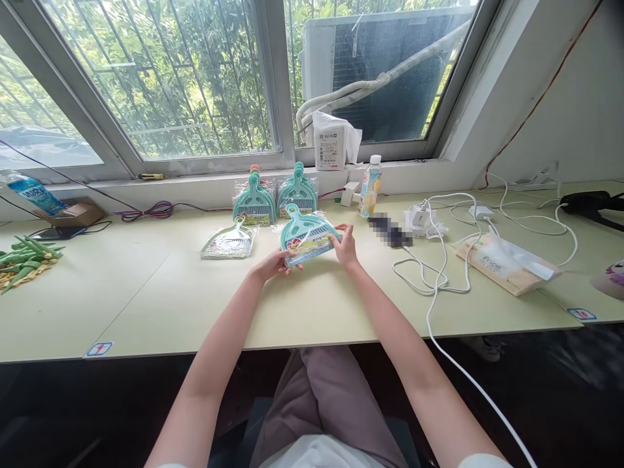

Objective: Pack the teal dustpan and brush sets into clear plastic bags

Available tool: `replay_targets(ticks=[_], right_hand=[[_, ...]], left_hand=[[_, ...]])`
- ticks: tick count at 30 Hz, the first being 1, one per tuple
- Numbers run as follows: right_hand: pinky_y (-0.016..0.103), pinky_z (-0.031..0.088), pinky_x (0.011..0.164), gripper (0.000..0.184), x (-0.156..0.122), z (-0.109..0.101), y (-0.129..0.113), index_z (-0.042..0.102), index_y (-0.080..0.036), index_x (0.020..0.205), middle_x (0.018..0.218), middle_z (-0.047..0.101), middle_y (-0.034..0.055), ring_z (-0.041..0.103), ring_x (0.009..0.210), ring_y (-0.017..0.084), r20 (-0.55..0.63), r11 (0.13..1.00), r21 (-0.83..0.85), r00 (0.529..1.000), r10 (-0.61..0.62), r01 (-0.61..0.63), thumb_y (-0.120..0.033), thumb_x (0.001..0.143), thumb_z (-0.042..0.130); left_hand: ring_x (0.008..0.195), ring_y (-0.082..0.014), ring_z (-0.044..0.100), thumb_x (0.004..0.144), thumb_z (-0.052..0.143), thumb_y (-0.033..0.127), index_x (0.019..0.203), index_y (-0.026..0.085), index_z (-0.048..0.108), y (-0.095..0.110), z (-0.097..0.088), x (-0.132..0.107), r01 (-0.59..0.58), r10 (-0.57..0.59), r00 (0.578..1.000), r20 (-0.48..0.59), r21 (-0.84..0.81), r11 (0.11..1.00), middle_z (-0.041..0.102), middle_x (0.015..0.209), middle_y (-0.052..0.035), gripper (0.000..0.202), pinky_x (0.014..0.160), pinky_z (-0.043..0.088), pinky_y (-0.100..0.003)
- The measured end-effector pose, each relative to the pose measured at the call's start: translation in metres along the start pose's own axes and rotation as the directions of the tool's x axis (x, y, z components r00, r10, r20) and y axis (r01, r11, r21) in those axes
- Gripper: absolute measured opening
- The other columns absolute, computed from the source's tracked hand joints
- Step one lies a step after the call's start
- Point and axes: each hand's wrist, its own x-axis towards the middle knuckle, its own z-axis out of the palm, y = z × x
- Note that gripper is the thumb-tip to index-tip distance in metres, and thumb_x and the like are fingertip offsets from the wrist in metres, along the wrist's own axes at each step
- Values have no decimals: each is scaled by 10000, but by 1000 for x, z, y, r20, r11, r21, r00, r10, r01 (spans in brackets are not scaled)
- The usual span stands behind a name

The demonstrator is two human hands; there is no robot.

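Closest to us are our mauve trousers (319,383), with our knees going under the edge of the pale table (312,318). Over the table, our left hand (273,263) has its fingers curled round the bottom left corner of a teal dustpan and brush set (309,234) in clear plastic. Our right hand (345,246) grips its right side, thumb on the front and fingers bent round the edge. Our hands are apart from each other, but both hold this one set. It tilts, with its right side higher, and its handle points away from us. Near it on the left lies a pale green dustpan set (229,242). Farther back, a left stack (254,201) and a right stack (298,192) of teal sets sit side by side below the window, and a drink bottle (370,187) stands to their right
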Motion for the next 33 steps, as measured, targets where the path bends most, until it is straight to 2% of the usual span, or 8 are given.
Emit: replay_targets(ticks=[6, 9, 13, 16, 19, 24, 28, 33], right_hand=[[358, 487, 890, 461, 4, -1, 8, 561, -148, 1216, 984, 699, 99, 651, 916, 210, 112, 936, 110, 939, 324, -336, -153, 760, 629], [345, 494, 878, 542, 6, -4, 9, 496, -151, 1273, 951, 704, 88, 664, 866, 197, -68, 925, 147, 929, 363, -351, -160, 752, 641], [315, 506, 838, 561, 5, -8, 7, 411, -169, 1271, 918, 689, 76, 661, 864, 184, -201, 955, 170, 941, 273, -241, -178, 756, 635], [304, 521, 784, 520, 2, -5, 6, 390, -187, 1245, 920, 684, 74, 664, 837, 179, -128, 962, 191, 967, 220, -194, -217, 774, 610], [305, 527, 738, 483, -2, 4, 8, 404, -191, 1217, 922, 689, 74, 666, 809, 186, -39, 975, 155, 986, 164, -156, -261, 781, 602], [332, 522, 748, 364, 9, 22, 15, 503, -187, 1163, 913, 703, 66, 669, 820, 216, 66, 997, -69, 998, -19, 24, -248, 812, 578], [320, 512, 758, 229, 36, 41, 25, 603, -218, 1049, 923, 710, 52, 670, 826, 217, 144, 967, -210, 983, -113, 142, -177, 841, 517], [305, 510, 769, 341, 76, 71, 45, 587, -236, 1103, 977, 712, 36, 668, 877, 203, 110, 973, -201, 990, -88, 109, -90, 818, 472]], left_hand=[[519, -118, 609, 886, 468, 516, 1261, 101, 482, -1, 2, 2, 40, -40, 999, 5, 44, 998, 716, 883, -156, 559, 428, 422, -183], [755, -163, 673, 856, 407, 668, 1322, 163, 439, 0, 12, 0, -48, 48, 999, 18, 39, 998, 679, 1083, -176, 688, 566, 511, -213], [840, -182, 666, 760, 663, 544, 1337, 222, 396, -6, 20, 6, -140, 166, 975, -150, 172, 975, 660, 1151, -147, 713, 627, 536, -255], [765, -188, 657, 754, 659, 510, 1131, 152, 573, -14, 12, 17, -124, 247, 897, -366, 327, 937, 697, 1003, -130, 527, 584, 506, -254], [760, -196, 645, 760, 644, 442, 972, 160, 659, -19, -7, 25, -63, 380, 752, -538, 516, 854, 704, 942, -88, 354, 580, 469, -252], [820, -225, 638, 772, 642, 327, 946, 195, 700, -17, -39, 37, 238, 416, 586, -696, 638, 732, 705, 911, -74, 226, 673, 453, -283], [846, -239, 638, 800, 613, 270, 935, 189, 702, -9, -60, 60, 271, 475, 544, -692, 680, 681, 695, 882, -91, 181, 697, 448, -292], [819, -216, 630, 807, 565, 177, 911, 175, 674, 4, -82, 105, 169, 521, 519, -677, 679, 714, 680, 850, -84, 151, 729, 480, -308]])
